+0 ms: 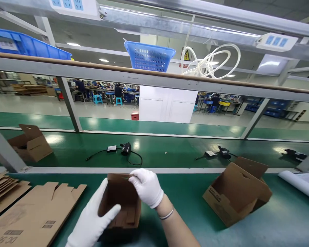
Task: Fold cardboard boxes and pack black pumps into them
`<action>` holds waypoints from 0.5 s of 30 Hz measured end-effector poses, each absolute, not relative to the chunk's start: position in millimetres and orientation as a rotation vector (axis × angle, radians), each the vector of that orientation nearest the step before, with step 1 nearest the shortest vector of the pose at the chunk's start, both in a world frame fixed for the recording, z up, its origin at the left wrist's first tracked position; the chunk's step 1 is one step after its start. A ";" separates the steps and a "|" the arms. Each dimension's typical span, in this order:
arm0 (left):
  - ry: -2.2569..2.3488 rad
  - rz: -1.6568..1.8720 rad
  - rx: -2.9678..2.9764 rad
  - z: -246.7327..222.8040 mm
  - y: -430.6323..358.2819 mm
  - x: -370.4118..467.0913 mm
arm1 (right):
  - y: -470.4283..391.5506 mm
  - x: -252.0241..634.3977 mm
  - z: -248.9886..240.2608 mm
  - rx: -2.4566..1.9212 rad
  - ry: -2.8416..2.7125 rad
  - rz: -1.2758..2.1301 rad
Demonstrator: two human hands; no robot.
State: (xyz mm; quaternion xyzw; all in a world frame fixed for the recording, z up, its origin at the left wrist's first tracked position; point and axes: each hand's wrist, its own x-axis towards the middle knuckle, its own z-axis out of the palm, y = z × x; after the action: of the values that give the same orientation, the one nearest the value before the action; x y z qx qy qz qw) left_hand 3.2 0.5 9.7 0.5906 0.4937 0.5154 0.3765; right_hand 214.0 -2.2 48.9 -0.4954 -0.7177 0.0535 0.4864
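Observation:
An open cardboard box (125, 195) stands between my gloved hands, its inside facing me. My left hand (94, 216) lies along the box's left side, fingers stretched and thumb spread across the opening. With fingers pinched together, my right hand (146, 187) grips the flap at the box's upper right edge. Both hands wear white gloves, and a bracelet (167, 213) circles my right wrist. To the right rests another open cardboard box (238, 192), marked DC 56, tilted with its flap up. Flat cardboard blanks (38, 209) lie at the left.
Beyond the bench edge, a green surface carries black devices with cables (126, 149) (224, 152) and an open box (32, 145). Metal posts (69, 104) rise to a shelf holding a blue basket (150, 56) and coiled white tubing (208, 63). A white roll (298, 183) lies right.

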 end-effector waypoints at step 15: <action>1.793 1.688 1.644 15.3 11.2 -21.5 | 11.5 229.4 44.6 -1.266 -1.683 0.180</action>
State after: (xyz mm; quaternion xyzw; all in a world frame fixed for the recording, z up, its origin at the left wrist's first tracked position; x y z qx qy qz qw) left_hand -21.5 11.2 15.3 0.5530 0.6030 0.5679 0.0902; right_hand 229.4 11.5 44.6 -0.5217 -0.6933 0.0740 0.4917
